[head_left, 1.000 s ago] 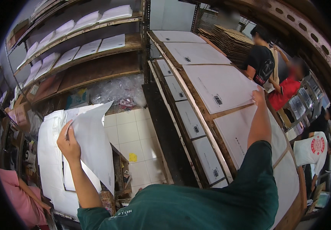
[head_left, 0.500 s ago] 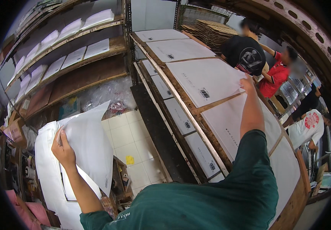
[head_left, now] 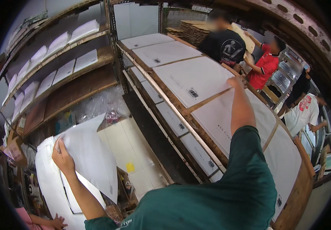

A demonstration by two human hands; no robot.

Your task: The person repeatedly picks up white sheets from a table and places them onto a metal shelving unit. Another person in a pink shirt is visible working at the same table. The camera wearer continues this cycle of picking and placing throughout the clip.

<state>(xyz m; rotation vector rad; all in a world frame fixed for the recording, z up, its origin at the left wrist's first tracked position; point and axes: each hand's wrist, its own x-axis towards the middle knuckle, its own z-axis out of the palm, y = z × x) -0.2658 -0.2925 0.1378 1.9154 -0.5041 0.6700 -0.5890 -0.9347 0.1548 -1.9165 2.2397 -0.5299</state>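
Since a moment ago, the left hand [head_left: 63, 157] has slid lower, fingers pinched on big white sheets [head_left: 92, 161] hanging left of the wooden table [head_left: 196, 111]. On that table, the right hand [head_left: 237, 81] touches a white sheet [head_left: 226, 115]; its grip seems loose.

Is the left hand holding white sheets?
Yes, the left hand grips a bundle of large white sheets beside the shelves.

Even, fairly bright daylight falls from the upper right; white sheets on the long wooden counter [head_left: 196, 111] glare mildly. Fisheye bends edges, the rim blackens, and distant figures blur.
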